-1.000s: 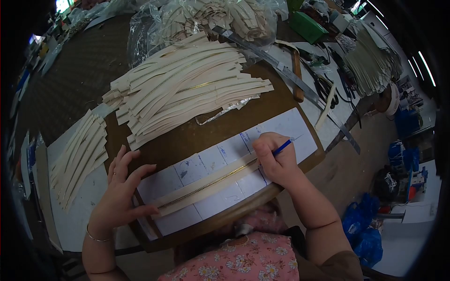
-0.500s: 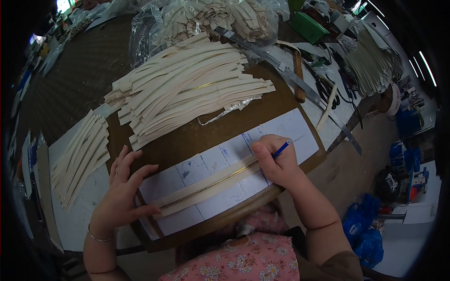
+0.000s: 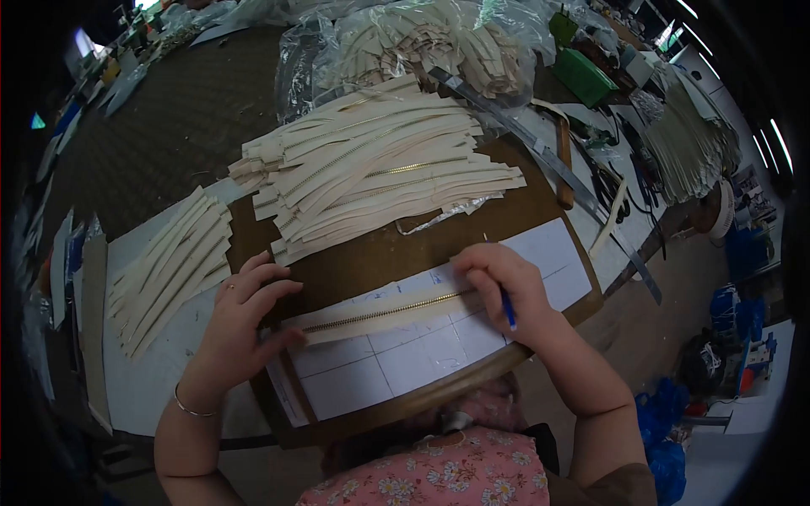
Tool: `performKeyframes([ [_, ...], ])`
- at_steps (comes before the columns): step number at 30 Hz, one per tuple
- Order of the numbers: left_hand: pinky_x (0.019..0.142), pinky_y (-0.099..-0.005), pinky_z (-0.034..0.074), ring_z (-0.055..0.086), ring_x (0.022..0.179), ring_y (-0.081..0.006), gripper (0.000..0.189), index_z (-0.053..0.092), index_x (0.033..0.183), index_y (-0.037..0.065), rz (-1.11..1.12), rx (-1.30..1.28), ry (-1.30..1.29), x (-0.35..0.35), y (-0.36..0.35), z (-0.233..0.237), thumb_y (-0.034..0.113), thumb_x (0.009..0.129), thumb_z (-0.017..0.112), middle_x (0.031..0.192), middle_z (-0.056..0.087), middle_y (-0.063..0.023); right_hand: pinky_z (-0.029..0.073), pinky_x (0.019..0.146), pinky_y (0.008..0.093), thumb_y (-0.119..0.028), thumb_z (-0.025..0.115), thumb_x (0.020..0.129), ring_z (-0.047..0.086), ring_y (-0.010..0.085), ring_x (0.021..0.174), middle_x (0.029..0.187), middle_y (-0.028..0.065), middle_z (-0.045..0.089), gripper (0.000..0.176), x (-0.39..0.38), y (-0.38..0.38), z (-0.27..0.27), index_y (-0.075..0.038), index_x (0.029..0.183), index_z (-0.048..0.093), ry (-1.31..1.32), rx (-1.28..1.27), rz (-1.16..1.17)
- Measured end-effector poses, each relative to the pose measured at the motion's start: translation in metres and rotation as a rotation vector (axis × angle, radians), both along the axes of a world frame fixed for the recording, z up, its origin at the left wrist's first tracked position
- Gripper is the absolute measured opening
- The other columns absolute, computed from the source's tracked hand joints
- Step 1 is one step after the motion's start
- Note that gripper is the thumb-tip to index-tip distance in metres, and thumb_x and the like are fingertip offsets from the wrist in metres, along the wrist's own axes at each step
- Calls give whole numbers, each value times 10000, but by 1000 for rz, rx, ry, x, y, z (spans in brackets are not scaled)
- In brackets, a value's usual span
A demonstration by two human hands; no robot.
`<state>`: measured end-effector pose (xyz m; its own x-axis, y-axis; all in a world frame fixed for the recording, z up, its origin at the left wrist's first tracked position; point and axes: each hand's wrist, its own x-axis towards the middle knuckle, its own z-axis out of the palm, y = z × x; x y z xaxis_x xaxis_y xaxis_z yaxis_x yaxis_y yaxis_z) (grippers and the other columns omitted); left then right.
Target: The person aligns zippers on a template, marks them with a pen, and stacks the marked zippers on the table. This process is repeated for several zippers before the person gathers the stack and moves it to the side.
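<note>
Table: I see it from afar through the head camera, its pale top [image 3: 156, 379] reaching left of the board.
Board: brown [image 3: 363, 261], my landmark, directly in front of the person.
Large zipper pile: cream strips with metal teeth [image 3: 371, 160], heaped on the board's far part and past its far edge.
Plastic bag: clear [image 3: 304, 72], beyond the board, with more cream strips inside.
White sheet: ruled with lines [image 3: 422, 354], flat on the board's near part.
Small zipper pile: fanned out [image 3: 173, 270], left of the board.
Metal ruler: slanting [image 3: 548, 156], beyond the board and past its right side.
Left hand: thumb at the single zipper's left end, other fingers spread apart [image 3: 253, 325] over the board's left part.
Right hand: fingers drawn together [image 3: 510, 287] at the zipper's right end, a pen in the hand; I can't tell if they pinch the strip.
Single zipper: stretched lengthwise [image 3: 388, 316] across the sheet on the board, between both hands.
Pen: blue [image 3: 508, 310], above the board's right part.
</note>
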<state>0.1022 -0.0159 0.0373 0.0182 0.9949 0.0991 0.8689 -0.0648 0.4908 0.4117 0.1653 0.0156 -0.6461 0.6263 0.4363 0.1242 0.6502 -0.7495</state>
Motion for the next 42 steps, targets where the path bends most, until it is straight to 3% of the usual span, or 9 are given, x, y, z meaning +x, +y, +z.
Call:
performKeyframes([
  [1,1122,-475,332,407,1419,-361,544,641,1236,129,13,3,4,-2,1,-2,218,743,853,1342,573,-80,523,733,341,-106,688,925,679,278,902,1023,110,663,136,-1,2,1,-45,1044,665,-126,239,138],
  [4,1066,-462,383,467,1366,-343,496,649,1204,125,7,88,-21,-5,3,-8,205,755,842,1284,606,-77,518,779,382,-59,755,820,654,325,928,1044,97,657,239,-16,10,9,-61,1042,666,-232,530,204],
  [13,994,-437,418,515,1296,-288,393,659,1168,138,-34,179,-23,-11,7,-19,239,809,784,1242,620,-54,483,897,423,-49,743,808,618,333,1013,1146,110,644,294,-133,47,25,-66,1091,664,-135,578,45],
  [16,1008,-440,414,509,1296,-268,366,653,1155,135,-29,190,-20,-11,6,-25,244,823,761,1254,610,-45,438,971,455,-120,710,835,610,322,1101,1176,89,646,297,-166,49,8,-104,1127,659,-212,543,39],
  [18,1034,-462,413,483,1327,-299,378,635,1186,130,-41,149,-50,-11,6,-28,220,841,760,1285,589,-66,432,988,446,-85,711,825,613,300,1140,1194,87,653,307,-171,57,-14,-106,1129,672,-196,698,-5],
  [24,1056,-455,372,426,1377,-263,398,612,1199,135,-26,78,-97,-13,7,-27,256,850,758,1307,562,-46,439,998,431,20,699,800,620,318,1141,1112,107,678,276,-158,67,-17,-89,1054,710,-162,563,78],
  [32,1153,-488,288,304,1458,-318,817,515,1385,66,-235,18,-103,-28,0,-19,425,731,849,1443,449,-118,483,936,429,60,671,801,642,345,1083,977,118,668,218,-156,63,-15,-67,969,723,-114,498,59],
  [39,1166,-490,264,277,1473,-322,852,509,1395,61,-246,-34,-128,-28,1,-22,433,715,861,1457,440,-127,503,933,422,96,668,783,649,360,1066,876,118,634,193,-153,67,-15,-29,927,698,-133,389,92],
  [42,1125,-475,297,324,1425,-328,861,565,1339,35,-246,130,-130,-30,2,-33,456,657,880,1396,475,-136,502,943,410,100,652,785,653,352,1043,871,127,635,174,-151,65,-14,-12,914,685,-134,394,68],
])
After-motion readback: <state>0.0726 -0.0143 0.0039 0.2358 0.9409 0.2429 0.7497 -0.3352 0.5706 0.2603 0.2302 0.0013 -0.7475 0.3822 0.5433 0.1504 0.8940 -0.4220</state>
